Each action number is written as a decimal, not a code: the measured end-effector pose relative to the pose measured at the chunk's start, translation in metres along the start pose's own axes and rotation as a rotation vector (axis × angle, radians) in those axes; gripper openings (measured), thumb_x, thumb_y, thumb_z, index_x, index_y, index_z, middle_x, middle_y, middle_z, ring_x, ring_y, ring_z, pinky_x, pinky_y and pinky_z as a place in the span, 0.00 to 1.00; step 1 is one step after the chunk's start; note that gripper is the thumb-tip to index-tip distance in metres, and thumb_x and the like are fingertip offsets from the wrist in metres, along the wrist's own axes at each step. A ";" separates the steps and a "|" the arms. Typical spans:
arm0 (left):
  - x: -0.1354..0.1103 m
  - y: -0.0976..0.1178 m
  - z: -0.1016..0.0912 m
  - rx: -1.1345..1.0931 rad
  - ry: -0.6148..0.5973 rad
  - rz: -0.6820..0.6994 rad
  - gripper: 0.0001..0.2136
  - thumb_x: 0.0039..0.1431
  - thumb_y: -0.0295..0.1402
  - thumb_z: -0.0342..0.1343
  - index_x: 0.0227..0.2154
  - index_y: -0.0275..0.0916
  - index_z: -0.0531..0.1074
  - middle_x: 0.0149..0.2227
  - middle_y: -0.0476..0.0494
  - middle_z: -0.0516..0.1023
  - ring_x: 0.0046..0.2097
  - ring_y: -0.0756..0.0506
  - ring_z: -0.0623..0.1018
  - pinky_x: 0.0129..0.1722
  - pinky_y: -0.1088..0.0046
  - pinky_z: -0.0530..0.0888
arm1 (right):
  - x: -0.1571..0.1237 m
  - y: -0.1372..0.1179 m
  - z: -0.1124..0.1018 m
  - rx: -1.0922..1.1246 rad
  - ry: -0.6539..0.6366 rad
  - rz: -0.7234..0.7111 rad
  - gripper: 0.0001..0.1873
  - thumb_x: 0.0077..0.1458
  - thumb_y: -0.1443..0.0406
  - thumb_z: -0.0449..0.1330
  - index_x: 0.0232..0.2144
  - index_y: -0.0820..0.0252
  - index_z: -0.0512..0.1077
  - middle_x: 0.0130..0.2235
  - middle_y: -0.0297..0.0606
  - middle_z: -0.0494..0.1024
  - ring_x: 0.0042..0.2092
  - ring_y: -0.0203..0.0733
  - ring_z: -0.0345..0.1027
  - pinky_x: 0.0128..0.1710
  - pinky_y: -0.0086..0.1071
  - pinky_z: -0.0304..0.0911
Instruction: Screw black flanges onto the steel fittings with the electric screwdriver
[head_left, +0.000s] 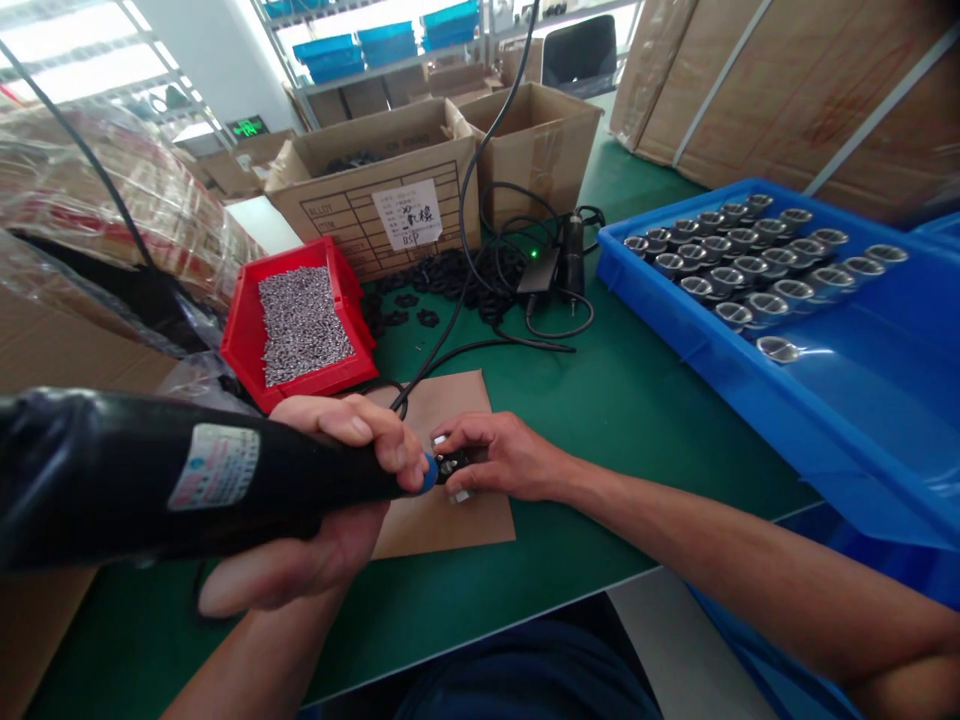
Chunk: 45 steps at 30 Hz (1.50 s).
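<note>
My left hand (330, 500) is wrapped round a black electric screwdriver (172, 475) with a blue tip collar, held nearly level and pointing right. Its tip meets a small black and metal part (452, 466) that lies on a brown cardboard sheet (442, 520). My right hand (499, 455) pinches that part from the right and holds it down on the sheet. A black cable runs from the tool area back across the green mat.
A red bin (247, 330) of small silver screws stands behind the sheet. At the right a blue tray (825, 420) holds several metal cylinders. Black rubber rings (450, 275), a power adapter (540, 270), cables and open cardboard boxes (375, 190) fill the back. Plastic-wrapped goods sit left.
</note>
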<state>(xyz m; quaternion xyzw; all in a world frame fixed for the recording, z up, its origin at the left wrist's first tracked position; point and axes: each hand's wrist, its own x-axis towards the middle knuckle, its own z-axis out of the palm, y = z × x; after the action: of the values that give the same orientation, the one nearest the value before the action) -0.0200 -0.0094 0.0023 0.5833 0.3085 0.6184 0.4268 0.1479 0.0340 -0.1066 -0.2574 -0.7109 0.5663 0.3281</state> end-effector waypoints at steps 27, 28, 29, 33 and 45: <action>0.012 0.001 0.014 0.036 0.133 0.047 0.31 0.45 0.66 0.53 0.32 0.40 0.71 0.24 0.49 0.67 0.22 0.48 0.71 0.20 0.68 0.71 | 0.004 -0.009 0.001 -0.028 -0.020 0.041 0.17 0.43 0.63 0.72 0.37 0.62 0.77 0.46 0.41 0.79 0.47 0.45 0.73 0.48 0.37 0.66; 0.011 0.001 0.013 0.037 0.130 0.046 0.31 0.45 0.66 0.53 0.32 0.39 0.71 0.24 0.49 0.68 0.22 0.48 0.71 0.21 0.67 0.71 | 0.004 -0.008 0.000 -0.025 -0.020 0.043 0.17 0.43 0.63 0.72 0.37 0.62 0.77 0.47 0.41 0.79 0.47 0.45 0.73 0.48 0.37 0.66; 0.009 0.001 0.012 0.039 0.134 0.037 0.31 0.46 0.66 0.53 0.33 0.40 0.70 0.24 0.49 0.68 0.22 0.47 0.71 0.22 0.66 0.71 | 0.004 -0.007 -0.001 -0.022 -0.020 0.045 0.17 0.43 0.63 0.72 0.37 0.61 0.77 0.47 0.41 0.79 0.47 0.45 0.73 0.48 0.36 0.66; 0.003 -0.003 0.003 0.027 0.123 0.032 0.30 0.47 0.65 0.53 0.36 0.40 0.69 0.26 0.49 0.70 0.25 0.46 0.73 0.26 0.64 0.73 | 0.003 -0.006 -0.002 -0.024 -0.022 0.043 0.17 0.43 0.63 0.72 0.37 0.62 0.76 0.46 0.41 0.79 0.47 0.44 0.73 0.48 0.35 0.66; 0.003 -0.006 0.026 0.006 0.204 0.038 0.31 0.46 0.65 0.54 0.32 0.38 0.68 0.25 0.50 0.70 0.22 0.47 0.72 0.21 0.66 0.72 | 0.003 -0.006 -0.002 -0.037 -0.026 0.036 0.16 0.42 0.64 0.73 0.36 0.61 0.76 0.44 0.37 0.79 0.43 0.40 0.72 0.44 0.31 0.65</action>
<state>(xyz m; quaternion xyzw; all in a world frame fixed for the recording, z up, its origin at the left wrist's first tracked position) 0.0068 -0.0076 0.0020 0.5243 0.3410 0.6817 0.3795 0.1473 0.0360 -0.0995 -0.2688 -0.7207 0.5623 0.3037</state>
